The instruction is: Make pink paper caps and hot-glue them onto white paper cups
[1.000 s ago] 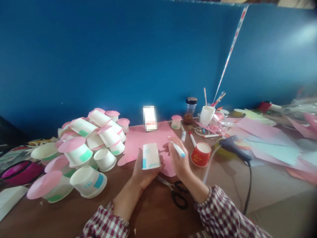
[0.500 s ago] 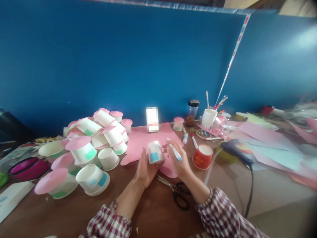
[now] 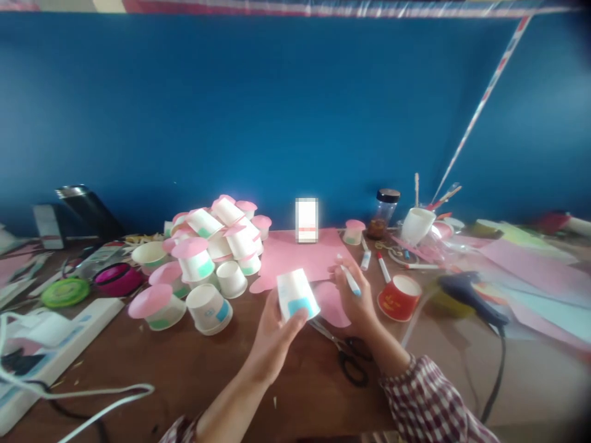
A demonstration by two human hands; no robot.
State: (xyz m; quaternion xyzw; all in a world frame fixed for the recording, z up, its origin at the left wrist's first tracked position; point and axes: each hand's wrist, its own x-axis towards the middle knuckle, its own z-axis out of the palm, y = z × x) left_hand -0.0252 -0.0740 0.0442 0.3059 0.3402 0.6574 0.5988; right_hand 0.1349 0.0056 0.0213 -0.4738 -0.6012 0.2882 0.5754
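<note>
My left hand [image 3: 272,338] is closed round a white paper cup [image 3: 292,289] with a blue patch, its thumb over the patch. The cup is tilted above the brown table. To its right, my right hand [image 3: 355,298] grips a white marker [image 3: 349,278] with a light blue end. Under and behind the hands lies a pink paper sheet [image 3: 300,252], with a rounded pink paper piece [image 3: 330,301] between them. Black-handled scissors [image 3: 353,363] rest below my right hand. Left of the cup stands another white paper cup [image 3: 207,307] with a blue patch.
A pile of white cups with pink paper caps [image 3: 191,246] fills the left. A red paper cup [image 3: 401,298], a blue glue gun [image 3: 473,295] and a lidded jar [image 3: 384,212] stand right. At the left edge lies a white power strip [image 3: 87,323] with a cable.
The view has swung left, bringing the power strip and cable into sight. My left hand has turned and tilted the cup, its thumb now on the front. The marker stays in my right hand.
</note>
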